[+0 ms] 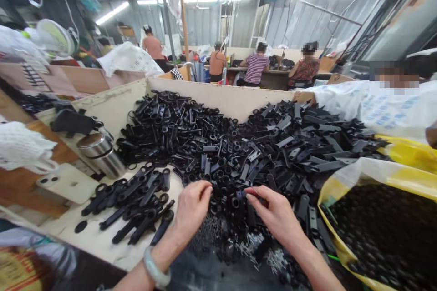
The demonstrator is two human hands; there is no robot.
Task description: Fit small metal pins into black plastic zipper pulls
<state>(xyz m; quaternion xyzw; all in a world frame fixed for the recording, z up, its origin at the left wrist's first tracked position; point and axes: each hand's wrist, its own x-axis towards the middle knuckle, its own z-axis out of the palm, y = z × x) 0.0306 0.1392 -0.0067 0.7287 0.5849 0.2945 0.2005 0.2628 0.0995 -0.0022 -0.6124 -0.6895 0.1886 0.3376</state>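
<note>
Both hands are over the near edge of a heap of black plastic parts with ring-shaped ends (177, 122). My left hand (194, 204), above a wrist with a pale bangle (155, 267), has its fingers curled and thumb pressed in. My right hand (271, 207) is closed in a pinch, thumb against forefinger. Anything in either pinch is too small or dark to make out. Small silvery metal pins or screws (251, 243) lie in loose piles between and below the hands. Finished-looking black pieces (146, 191) lie in rows left of my left hand.
Flat black strips (300, 145) are heaped at the right. A yellow-rimmed bag (327, 191) of small black pieces stands near my right arm. At left are a steel flask (105, 157) and a white phone (70, 184). Several people sit or stand beyond the white partition (246, 97).
</note>
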